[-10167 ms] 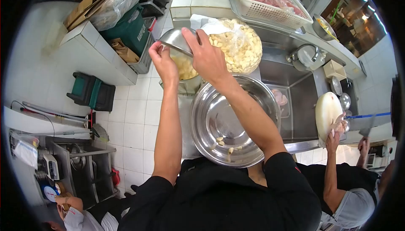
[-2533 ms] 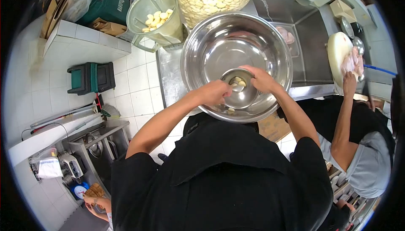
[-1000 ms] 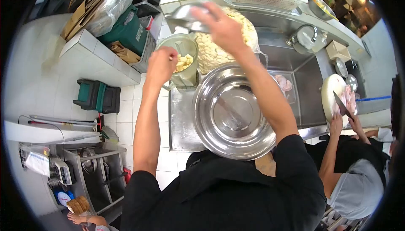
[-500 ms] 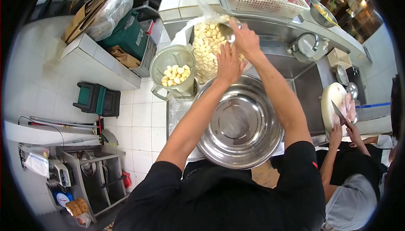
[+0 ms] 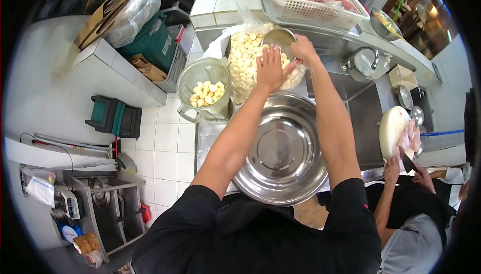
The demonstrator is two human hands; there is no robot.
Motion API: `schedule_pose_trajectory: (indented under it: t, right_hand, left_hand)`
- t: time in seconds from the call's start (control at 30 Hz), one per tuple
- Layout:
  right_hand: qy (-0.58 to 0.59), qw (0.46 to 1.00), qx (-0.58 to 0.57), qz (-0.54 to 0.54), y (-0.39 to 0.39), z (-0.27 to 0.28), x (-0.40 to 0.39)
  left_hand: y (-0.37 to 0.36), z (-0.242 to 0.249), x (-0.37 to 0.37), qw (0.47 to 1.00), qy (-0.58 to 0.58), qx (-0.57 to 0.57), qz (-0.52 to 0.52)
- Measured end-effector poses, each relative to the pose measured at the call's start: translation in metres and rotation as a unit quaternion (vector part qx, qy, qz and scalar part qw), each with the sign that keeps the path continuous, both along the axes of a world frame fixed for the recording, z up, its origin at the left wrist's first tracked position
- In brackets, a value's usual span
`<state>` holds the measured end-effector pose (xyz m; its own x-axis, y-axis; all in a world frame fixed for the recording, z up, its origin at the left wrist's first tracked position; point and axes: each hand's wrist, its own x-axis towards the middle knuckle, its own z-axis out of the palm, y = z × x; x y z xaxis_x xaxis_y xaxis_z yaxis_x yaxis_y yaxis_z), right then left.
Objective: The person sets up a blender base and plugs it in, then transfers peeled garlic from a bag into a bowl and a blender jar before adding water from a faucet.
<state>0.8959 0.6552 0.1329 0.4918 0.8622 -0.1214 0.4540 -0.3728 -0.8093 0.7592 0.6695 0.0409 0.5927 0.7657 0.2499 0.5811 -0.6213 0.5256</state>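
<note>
A clear plastic bag full of peeled garlic cloves [image 5: 244, 59] lies on the steel counter. My left hand [image 5: 271, 71] rests on it with the fingers stretched out. My right hand [image 5: 303, 49] grips the side of a small metal bowl [image 5: 279, 40] at the bag's right upper part; its fingers are wrapped round the rim. Left of the bag stands a blender jug [image 5: 187, 81] with some cloves [image 5: 207, 93] at its bottom. Below my hands, between my forearms, sits a large steel basin [image 5: 280, 149] with no cloves visible inside.
Behind the bag, a white basket [image 5: 315, 7] holds bagged meat. The sink [image 5: 362, 118] and faucet [image 5: 358, 58] lie to the right. Farther right, a co-worker's hands cut meat with a knife [image 5: 407, 160] beside a white board [image 5: 392, 128].
My right hand has moved slightly right and down, and the metal bowl now shows more fully over the cloves. My left hand stays on the bag. The co-worker's knife has moved lower.
</note>
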Motion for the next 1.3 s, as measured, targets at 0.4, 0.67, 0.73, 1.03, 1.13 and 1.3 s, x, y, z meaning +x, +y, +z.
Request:
schedule_pose_trajectory:
  t: [0.4,0.67,0.73,1.03,1.13,1.3]
  right_hand:
    - [0.315,0.945,0.067,-0.047,-0.026,0.021,0.01]
    - [0.219,0.952,0.145,0.156,-0.047,0.112,-0.075]
    - [0.182,0.954,0.157,0.182,-0.036,0.108,-0.107]
    - [-0.436,0.796,0.324,0.267,-0.033,0.072,-0.183]
    - [-0.407,0.779,0.428,0.213,-0.026,0.08,-0.152]
    - [-0.244,0.919,0.306,0.056,-0.016,0.057,-0.069]
  left_hand:
    - [0.022,0.082,-0.006,0.979,-0.163,0.109,-0.061]
    - [-0.003,0.184,-0.189,0.868,-0.488,0.041,0.078]
    - [0.007,0.18,-0.225,0.882,-0.458,0.028,0.108]
    - [0.01,0.089,-0.272,0.93,-0.31,-0.132,0.143]
    - [-0.004,0.088,-0.271,0.932,-0.308,-0.146,0.125]
    - [-0.017,0.067,-0.275,0.929,-0.318,-0.15,0.117]
